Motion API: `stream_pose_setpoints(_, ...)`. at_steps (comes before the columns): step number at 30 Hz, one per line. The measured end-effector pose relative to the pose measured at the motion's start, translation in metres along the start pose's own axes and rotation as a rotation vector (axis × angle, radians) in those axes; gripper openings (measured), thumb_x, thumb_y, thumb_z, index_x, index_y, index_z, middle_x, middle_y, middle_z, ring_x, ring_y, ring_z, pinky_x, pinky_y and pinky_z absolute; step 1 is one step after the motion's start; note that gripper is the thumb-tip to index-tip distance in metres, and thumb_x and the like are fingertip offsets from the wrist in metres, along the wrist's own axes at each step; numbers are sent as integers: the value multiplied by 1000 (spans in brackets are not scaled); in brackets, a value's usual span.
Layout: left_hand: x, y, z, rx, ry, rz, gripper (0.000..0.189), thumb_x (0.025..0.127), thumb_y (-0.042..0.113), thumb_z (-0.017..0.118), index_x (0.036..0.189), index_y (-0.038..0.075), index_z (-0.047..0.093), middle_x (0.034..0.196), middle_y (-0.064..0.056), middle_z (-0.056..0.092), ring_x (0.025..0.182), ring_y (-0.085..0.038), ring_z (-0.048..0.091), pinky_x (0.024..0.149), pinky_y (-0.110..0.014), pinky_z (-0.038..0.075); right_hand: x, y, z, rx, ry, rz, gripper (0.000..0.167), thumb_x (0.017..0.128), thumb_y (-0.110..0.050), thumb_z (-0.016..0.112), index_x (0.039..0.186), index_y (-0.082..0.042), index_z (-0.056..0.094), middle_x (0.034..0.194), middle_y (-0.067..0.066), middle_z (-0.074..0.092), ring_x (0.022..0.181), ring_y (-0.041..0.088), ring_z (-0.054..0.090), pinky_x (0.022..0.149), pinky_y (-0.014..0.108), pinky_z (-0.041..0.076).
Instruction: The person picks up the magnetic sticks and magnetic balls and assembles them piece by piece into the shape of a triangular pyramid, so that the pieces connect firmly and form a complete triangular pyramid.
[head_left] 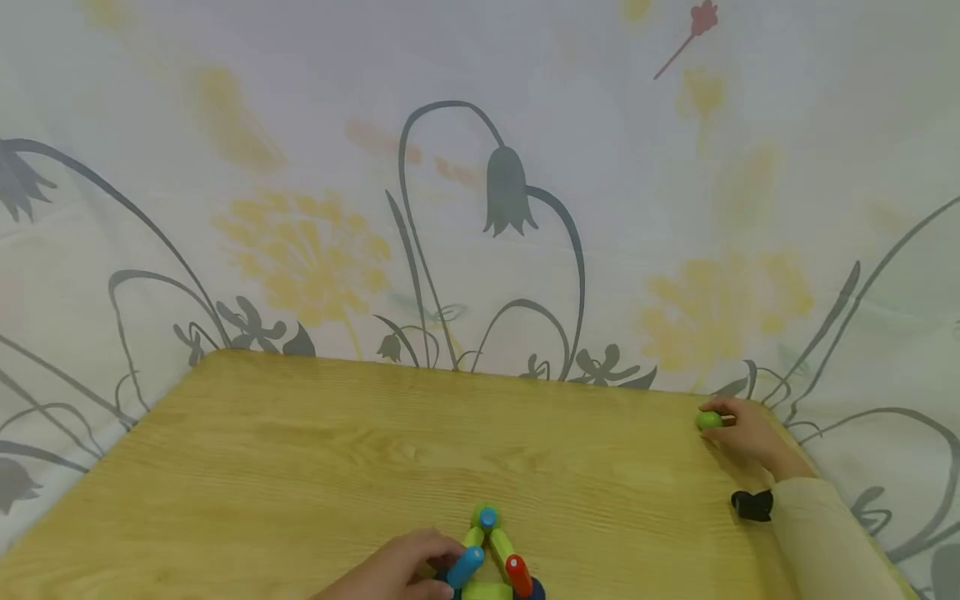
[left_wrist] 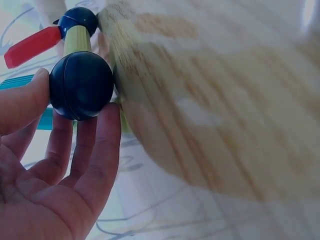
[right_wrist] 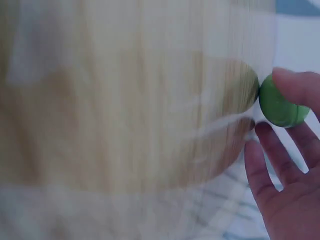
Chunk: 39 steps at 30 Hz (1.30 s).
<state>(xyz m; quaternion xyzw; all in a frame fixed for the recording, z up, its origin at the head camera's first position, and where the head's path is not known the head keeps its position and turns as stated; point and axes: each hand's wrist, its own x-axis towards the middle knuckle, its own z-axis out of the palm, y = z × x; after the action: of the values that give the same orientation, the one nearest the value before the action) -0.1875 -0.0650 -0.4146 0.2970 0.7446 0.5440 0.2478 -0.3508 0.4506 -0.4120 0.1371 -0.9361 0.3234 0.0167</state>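
At the far right of the table, my right hand [head_left: 752, 437] pinches a light green ball [head_left: 708, 420] between thumb and fingers. The right wrist view shows this ball [right_wrist: 280, 105] against the tabletop. Near the front, my left hand [head_left: 408, 565] grips a dark blue ball [left_wrist: 81, 86] at one corner of a ball-and-rod construction toy. Yellow-green rods [head_left: 501, 546] join its balls into a triangle. A blue rod [head_left: 463, 569] and a red rod [head_left: 517, 575] stick up from two corners. At the third corner sits a green ball with a short blue rod [head_left: 488, 518].
The wood-grain table [head_left: 360, 450] reaches back to a pale curtain [head_left: 337, 167] printed with grey and yellow flowers. A black wrist camera [head_left: 752, 505] sits at the right sleeve [head_left: 828, 542].
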Motion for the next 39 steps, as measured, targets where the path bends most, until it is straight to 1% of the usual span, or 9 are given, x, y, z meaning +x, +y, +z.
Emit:
stream_pose_setpoints(3, 0, 3, 0, 40, 9, -15, 29, 92, 9, 58, 120, 0, 57, 106, 1, 54, 95, -6, 52, 76, -20, 46, -2, -17, 7, 25, -28, 4, 38, 84, -3, 67, 115, 14, 52, 109, 30, 54, 91, 40, 57, 67, 32, 50)
stream_pose_setpoints(8, 2, 8, 3, 131, 26, -63, 29, 90, 8, 61, 119, 4, 60, 100, 5, 53, 90, -5, 51, 76, -22, 46, -16, -49, 25, 120, -81, 24, 44, 85, -11, 68, 119, 11, 50, 113, 28, 51, 86, 31, 60, 66, 32, 51)
stream_pose_setpoints(13, 1, 11, 6, 196, 53, -103, 29, 89, 10, 63, 117, 8, 61, 99, 7, 53, 90, -6, 52, 76, -25, 46, -34, -84, 46, 230, -84, 41, 48, 84, -15, 70, 122, 8, 50, 113, 25, 51, 83, 24, 61, 66, 31, 51)
stream_pose_setpoints(18, 0, 13, 11, 186, 72, -99, 28, 88, 17, 65, 115, 9, 61, 99, 6, 53, 91, -8, 52, 74, -25, 47, -52, -123, 67, 365, -117, 23, 50, 83, -16, 71, 122, 9, 50, 111, 22, 55, 85, 21, 62, 68, 33, 52)
stream_pose_setpoints(20, 0, 14, 13, 215, 85, -77, 27, 90, 21, 64, 114, 10, 61, 98, 6, 53, 91, -9, 53, 74, -26, 47, -60, -140, 75, 425, -147, 12, 51, 84, -17, 71, 122, 9, 49, 109, 19, 56, 85, 19, 63, 69, 33, 52)
stream_pose_setpoints(25, -2, 17, 13, 307, 119, -21, 22, 92, 22, 60, 111, 10, 63, 97, 9, 54, 92, -10, 55, 77, -27, 47, -76, -183, 91, 549, -197, -63, 47, 85, -14, 69, 119, 11, 49, 103, 16, 57, 82, 16, 63, 71, 32, 52)
stream_pose_setpoints(32, -1, 18, 14, 321, 129, 2, 20, 92, 20, 60, 109, 9, 63, 95, 8, 54, 90, -12, 56, 77, -27, 47, -90, -222, 105, 668, -221, -254, 31, 86, -3, 66, 111, 7, 52, 101, 11, 57, 83, 16, 62, 69, 31, 52)
stream_pose_setpoints(35, -1, 18, 15, 315, 133, 6, 20, 92, 19, 60, 109, 9, 62, 96, 7, 54, 91, -13, 56, 77, -28, 47, -92, -234, 111, 663, -228, -326, 28, 85, -2, 66, 110, 4, 54, 100, 8, 59, 83, 16, 62, 70, 32, 52)
stream_pose_setpoints(39, -2, 17, 16, 335, 152, 34, 20, 93, 19, 59, 109, 9, 62, 97, 6, 54, 90, -12, 56, 77, -28, 47, -93, -247, 121, 628, -216, -369, 28, 85, -4, 67, 110, 1, 55, 101, 9, 59, 86, 16, 62, 74, 33, 51)
